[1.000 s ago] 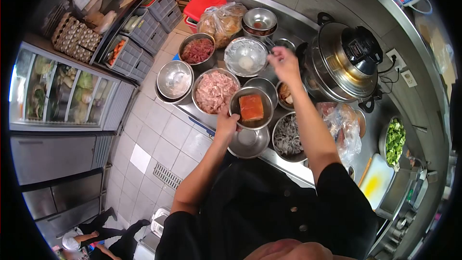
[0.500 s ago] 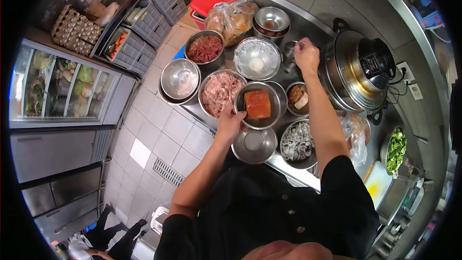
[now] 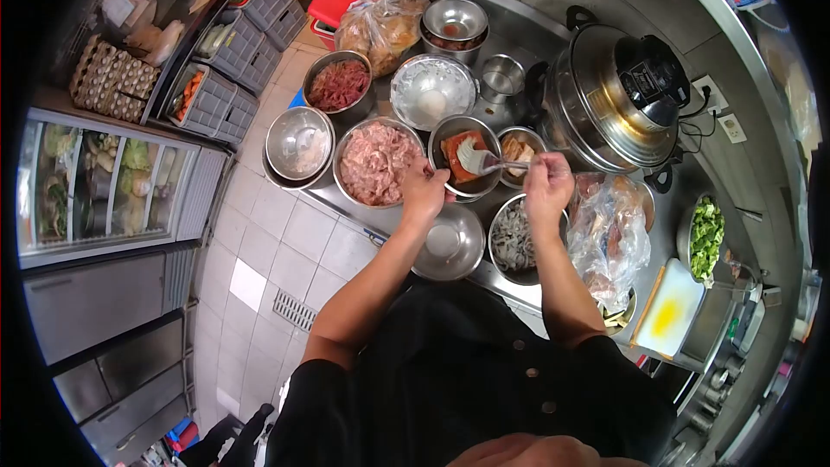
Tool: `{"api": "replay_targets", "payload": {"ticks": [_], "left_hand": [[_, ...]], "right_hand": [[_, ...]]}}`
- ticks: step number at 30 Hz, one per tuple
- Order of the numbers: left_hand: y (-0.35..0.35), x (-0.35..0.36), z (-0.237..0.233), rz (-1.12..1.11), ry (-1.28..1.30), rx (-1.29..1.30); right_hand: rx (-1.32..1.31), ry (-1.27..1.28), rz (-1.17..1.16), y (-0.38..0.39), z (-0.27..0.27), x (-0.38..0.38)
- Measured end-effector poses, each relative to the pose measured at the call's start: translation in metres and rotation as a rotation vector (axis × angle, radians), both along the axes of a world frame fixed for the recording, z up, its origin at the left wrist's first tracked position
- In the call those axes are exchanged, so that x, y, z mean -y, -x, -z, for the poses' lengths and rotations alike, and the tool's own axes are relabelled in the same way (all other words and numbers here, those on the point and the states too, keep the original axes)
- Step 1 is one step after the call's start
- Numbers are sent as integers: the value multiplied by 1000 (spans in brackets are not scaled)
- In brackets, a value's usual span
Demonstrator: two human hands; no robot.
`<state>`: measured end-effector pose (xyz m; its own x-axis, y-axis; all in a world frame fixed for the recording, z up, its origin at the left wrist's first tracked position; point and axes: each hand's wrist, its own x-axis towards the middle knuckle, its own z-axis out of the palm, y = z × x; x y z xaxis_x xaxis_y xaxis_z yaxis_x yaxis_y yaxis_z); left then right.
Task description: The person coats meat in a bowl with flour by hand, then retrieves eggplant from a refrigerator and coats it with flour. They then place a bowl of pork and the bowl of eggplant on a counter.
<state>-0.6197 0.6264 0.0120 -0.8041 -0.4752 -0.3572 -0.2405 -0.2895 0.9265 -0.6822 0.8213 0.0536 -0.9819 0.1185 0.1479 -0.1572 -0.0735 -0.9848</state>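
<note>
My left hand (image 3: 426, 192) grips the near-left rim of a steel bowl (image 3: 439, 131). In this bowl lies an orange-red slab of meat (image 3: 458, 164). My right hand (image 3: 548, 188) is closed round the handle of a fork (image 3: 481, 158), whose broad, pale, ridged head is over the slab; contact with the meat cannot be made out. Beside that bowl, a smaller one holds browned meat pieces (image 3: 517, 154). A bowl of pale minced meat (image 3: 380, 160) stands to the left, and a bowl of grey-white strips (image 3: 512, 238) is below my right hand.
A large lidded cooker (image 3: 605, 112) stands right of a small steel cup (image 3: 501, 78). Behind are a whitish-coated bowl (image 3: 432, 91), a bowl of red meat (image 3: 340, 86) and a bagged food (image 3: 380, 30). Plastic-wrapped food (image 3: 609, 233) and a cutting board (image 3: 670, 311) lie right.
My right hand has come from the small steel cup toward me, with the fork now in it over the slab. My left hand still holds the bowl's rim. The camera view has shifted.
</note>
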Motion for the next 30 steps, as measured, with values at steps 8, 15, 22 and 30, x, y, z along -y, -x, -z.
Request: {"api": "replay_targets", "payload": {"ticks": [8, 15, 22, 30], "left_hand": [[-16, 8, 2, -30, -125, -17], [-53, 16, -7, -8, -208, -24], [-92, 27, -21, -126, -321, -69], [-134, 51, -26, -55, -284, -59]], "right_hand": [[-313, -305, 297, 53, -44, 11], [-195, -773, 313, 157, -5, 67], [-357, -469, 212, -14, -88, -53], [439, -1342, 905, -161, 45, -462]]}}
